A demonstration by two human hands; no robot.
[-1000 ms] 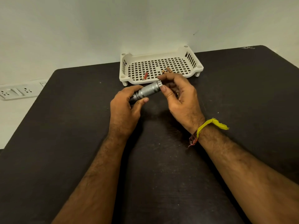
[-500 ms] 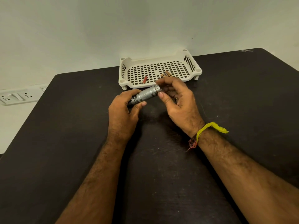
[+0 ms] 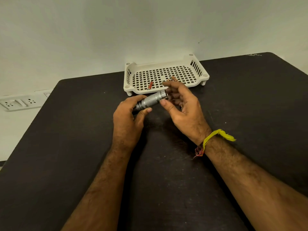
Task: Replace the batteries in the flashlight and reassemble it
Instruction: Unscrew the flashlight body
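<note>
A silver knurled flashlight (image 3: 152, 100) lies slanted above the dark table (image 3: 83, 139), just in front of the white tray (image 3: 160, 65). My left hand (image 3: 127, 119) grips its lower, darker end. My right hand (image 3: 181, 105) is at the flashlight's upper silver end, fingers spread and loosely bent; the thumb tip lies against the barrel and the index finger is lifted above it. A red battery (image 3: 150, 85) lies in the tray. A second, brownish battery (image 3: 174, 78) shows behind my right index finger, partly hidden.
The perforated white tray stands at the table's far edge against a pale wall. A white wall socket strip (image 3: 20, 102) sits left of the table. A yellow thread band (image 3: 215, 135) is on my right wrist.
My right hand's thumb and index finger pinched the flashlight's silver end before; now the fingers have spread away from it. My left hand keeps its grip. The view has shifted slightly.
</note>
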